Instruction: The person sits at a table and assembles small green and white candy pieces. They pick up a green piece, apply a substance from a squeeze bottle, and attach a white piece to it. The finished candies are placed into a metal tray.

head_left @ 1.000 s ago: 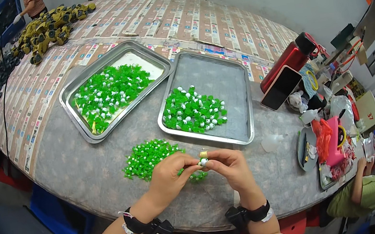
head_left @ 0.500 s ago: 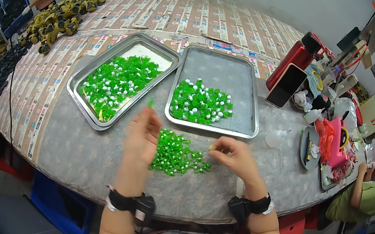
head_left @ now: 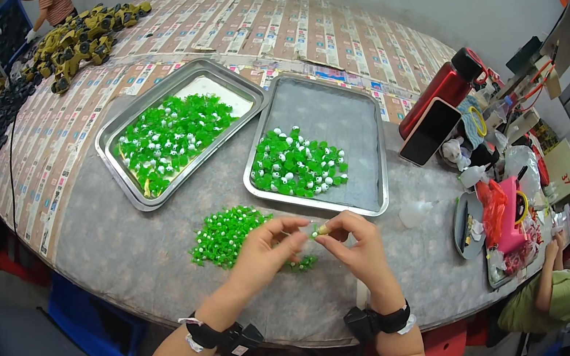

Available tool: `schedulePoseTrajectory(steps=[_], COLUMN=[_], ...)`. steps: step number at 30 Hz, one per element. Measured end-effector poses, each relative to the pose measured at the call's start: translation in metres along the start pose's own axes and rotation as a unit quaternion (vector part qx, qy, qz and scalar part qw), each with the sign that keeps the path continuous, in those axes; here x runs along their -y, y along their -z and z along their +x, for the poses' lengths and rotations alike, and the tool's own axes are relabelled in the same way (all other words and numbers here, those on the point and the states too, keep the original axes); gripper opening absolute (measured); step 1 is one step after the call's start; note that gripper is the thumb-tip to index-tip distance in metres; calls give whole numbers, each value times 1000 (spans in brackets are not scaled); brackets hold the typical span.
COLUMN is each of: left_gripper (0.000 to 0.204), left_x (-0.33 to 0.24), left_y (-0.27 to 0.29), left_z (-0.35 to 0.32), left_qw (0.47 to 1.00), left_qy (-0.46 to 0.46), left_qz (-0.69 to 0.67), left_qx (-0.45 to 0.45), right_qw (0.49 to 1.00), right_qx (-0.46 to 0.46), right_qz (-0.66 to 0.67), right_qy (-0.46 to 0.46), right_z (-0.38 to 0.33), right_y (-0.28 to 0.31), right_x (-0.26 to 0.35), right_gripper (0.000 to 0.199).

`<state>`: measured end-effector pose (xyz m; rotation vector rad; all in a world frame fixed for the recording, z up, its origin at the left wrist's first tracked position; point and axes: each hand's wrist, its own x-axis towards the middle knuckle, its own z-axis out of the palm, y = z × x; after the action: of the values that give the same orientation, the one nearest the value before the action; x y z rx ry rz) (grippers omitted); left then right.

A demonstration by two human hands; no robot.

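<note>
My left hand (head_left: 267,253) and my right hand (head_left: 355,245) meet above the grey table cover, fingertips almost touching. Between them is a tiny green piece (head_left: 314,230) with a pale spot, pinched by my right thumb and forefinger. My left fingertips close in on its other side; their exact grip is too small to make out. Beneath and left of the hands lies a loose pile of small green pieces with white dots (head_left: 225,232). A few more green pieces (head_left: 304,263) lie below my fingers.
Beyond the pile, a left metal tray (head_left: 143,201) and a right metal tray (head_left: 356,138) hold green-and-white pieces. A red flask (head_left: 435,98) and a phone (head_left: 430,131) stand at right, near a pink container (head_left: 510,225). Yellowish toy parts (head_left: 78,50) are heaped far left. A co-worker (head_left: 550,297) sits at right.
My left hand has come down and right from beside the left tray to my right fingertips, uncovering more of the loose pile. My right hand has stayed near its place, still pinched.
</note>
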<state>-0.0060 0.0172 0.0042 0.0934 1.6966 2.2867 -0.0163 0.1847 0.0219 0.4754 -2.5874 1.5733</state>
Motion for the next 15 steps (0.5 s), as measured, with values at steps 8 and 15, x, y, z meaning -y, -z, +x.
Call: schedulePoseTrajectory(steps=[8, 15], left_gripper=[21, 23], left_x=[4, 4], left_y=[2, 2], left_z=[-4, -7], left_qw=[995, 991], left_qy=[38, 45], left_qz=[-90, -117], left_qx=[26, 45], right_qw=[983, 904], right_qx=[-136, -419], right_qz=[-67, -86], right_qy=[101, -18], right_z=[-4, -22], right_y=[29, 107], right_x=[6, -47], right_gripper=[7, 36])
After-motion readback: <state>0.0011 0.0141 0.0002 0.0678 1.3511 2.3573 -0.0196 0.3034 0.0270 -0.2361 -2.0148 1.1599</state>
